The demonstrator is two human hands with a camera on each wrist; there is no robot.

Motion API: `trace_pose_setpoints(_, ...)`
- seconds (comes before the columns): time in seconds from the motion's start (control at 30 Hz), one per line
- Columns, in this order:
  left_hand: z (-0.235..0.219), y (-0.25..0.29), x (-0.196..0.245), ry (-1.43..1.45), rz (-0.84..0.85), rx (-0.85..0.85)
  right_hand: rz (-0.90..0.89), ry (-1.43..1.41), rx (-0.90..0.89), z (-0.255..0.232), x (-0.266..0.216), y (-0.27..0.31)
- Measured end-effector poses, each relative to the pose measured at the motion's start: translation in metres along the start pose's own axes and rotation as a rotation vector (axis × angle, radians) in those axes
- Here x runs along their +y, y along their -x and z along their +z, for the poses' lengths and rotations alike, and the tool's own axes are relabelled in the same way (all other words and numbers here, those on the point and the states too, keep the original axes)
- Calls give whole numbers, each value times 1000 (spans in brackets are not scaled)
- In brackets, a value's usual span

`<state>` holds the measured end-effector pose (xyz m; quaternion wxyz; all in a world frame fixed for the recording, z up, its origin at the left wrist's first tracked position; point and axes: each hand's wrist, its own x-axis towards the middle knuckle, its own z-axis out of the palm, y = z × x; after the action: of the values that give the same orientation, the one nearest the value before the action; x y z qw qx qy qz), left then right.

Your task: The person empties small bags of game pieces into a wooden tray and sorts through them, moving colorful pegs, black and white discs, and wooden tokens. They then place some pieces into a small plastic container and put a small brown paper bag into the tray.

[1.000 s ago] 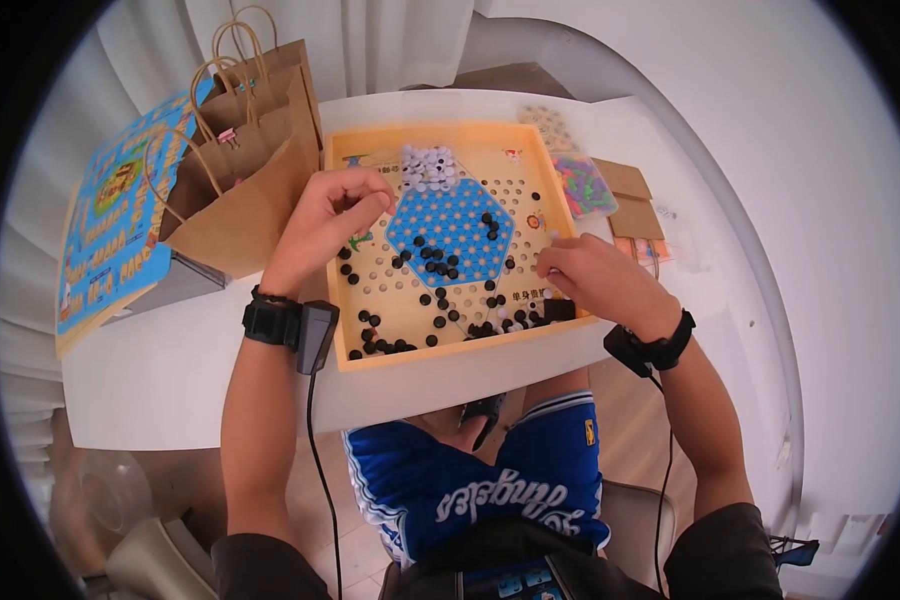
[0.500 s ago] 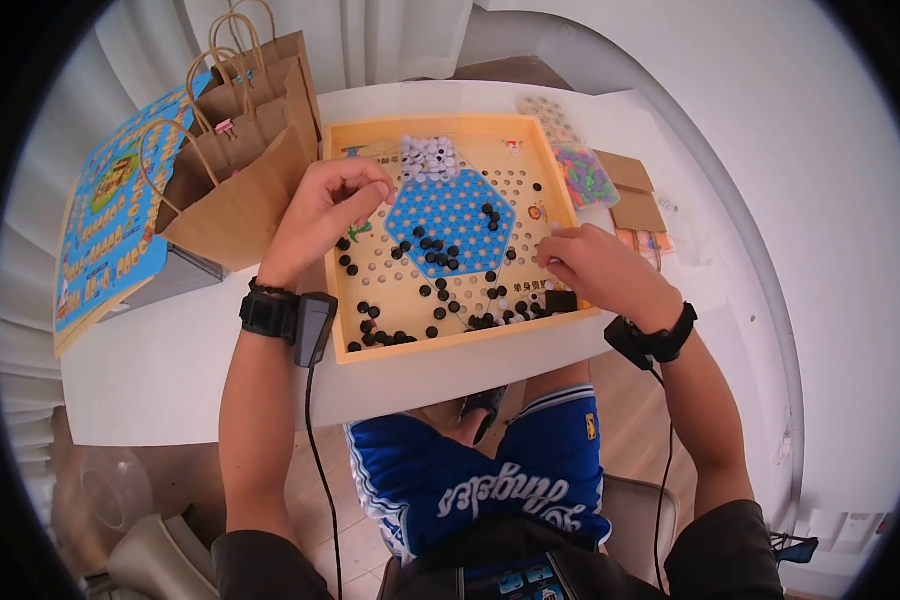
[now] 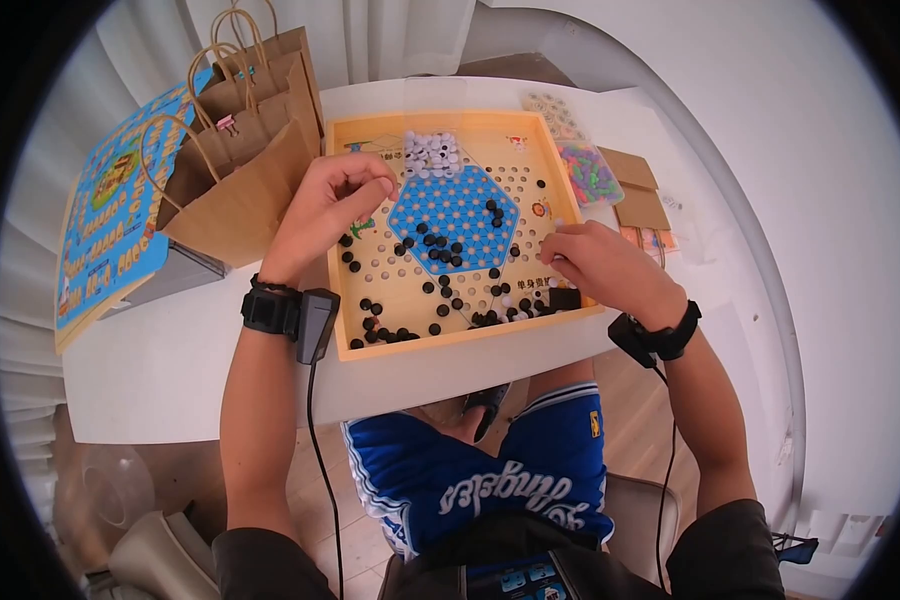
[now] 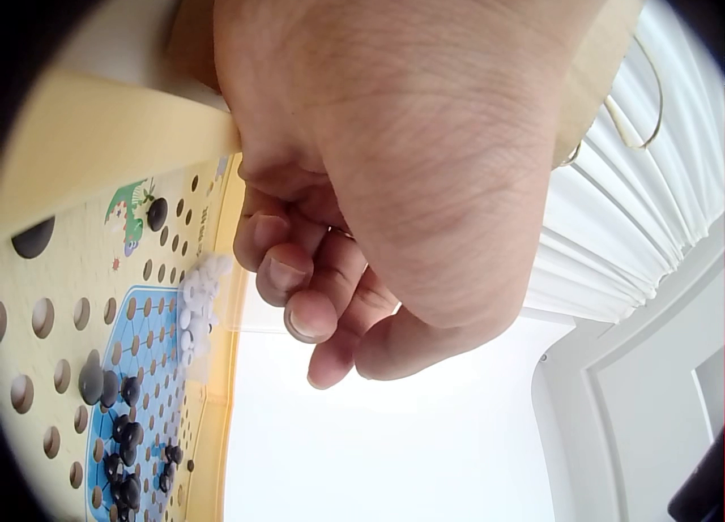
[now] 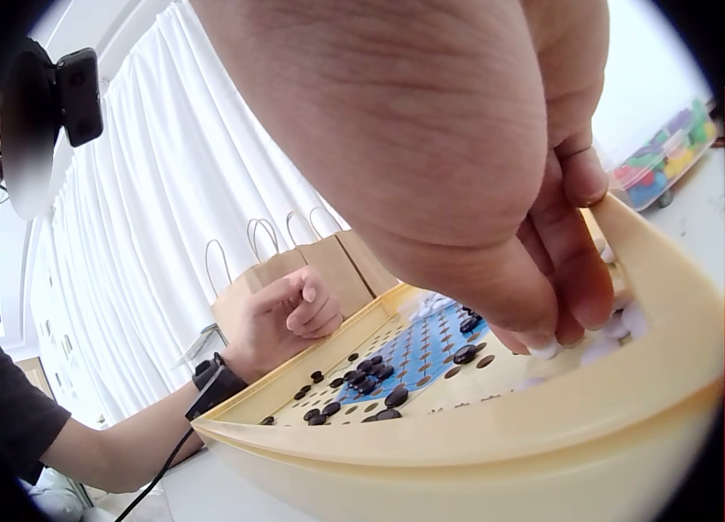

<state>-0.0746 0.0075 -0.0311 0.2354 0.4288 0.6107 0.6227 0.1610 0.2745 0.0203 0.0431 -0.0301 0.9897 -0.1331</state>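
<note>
Over the left side of the wooden game tray [image 3: 610, 313], my left hand [image 3: 342, 200] hangs with loosely curled fingers; nothing shows between them in the left wrist view. My right hand [image 3: 610, 265] reaches inside the right edge, thumb and fingers together, and pinches a small white game piece [image 5: 546, 350] at the thumb tip. Other white pieces [image 5: 617, 327] lie beside those fingers. Black pieces [image 3: 440, 250] are scattered over the blue hexagon [image 3: 460, 205] and along the near edge. A clear box of white pieces [image 3: 430, 153] stands at the tray's far side.
Brown paper bags [image 3: 255, 190] and a blue printed board [image 3: 120, 200] stand to the left. Right of the tray lie a clear box of colourful pieces [image 3: 588, 172] and a brown paper packet [image 3: 635, 190]. The white table's [image 3: 170, 400] near edge runs before my lap.
The tray has shifted slightly up in the head view as the camera moved. Both hands keep nearly the same pose and place.
</note>
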Motion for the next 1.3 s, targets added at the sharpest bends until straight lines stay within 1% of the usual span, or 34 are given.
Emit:
trace_pose_setpoints(0.6, 0, 0, -2, 2, 5, -8, -4, -11, -25, 0, 1, 0)
trace_pose_setpoints(0.8, 0, -1, -2, 10, 7, -12, -16, -16, 0, -1, 0, 1)
trace_pose_setpoints(1.1, 0, 0, -5, 27, 7, -10, 11, -8, -31, -4, -2, 0)
trace_pose_setpoints(1.17, 0, 0, -5, 30, 16, -4, 49, -12, -57, -4, -2, -1)
trace_pose_setpoints(1.3, -1, 0, -2, -3, 43, 10, -6, 25, -12, -12, -4, -5)
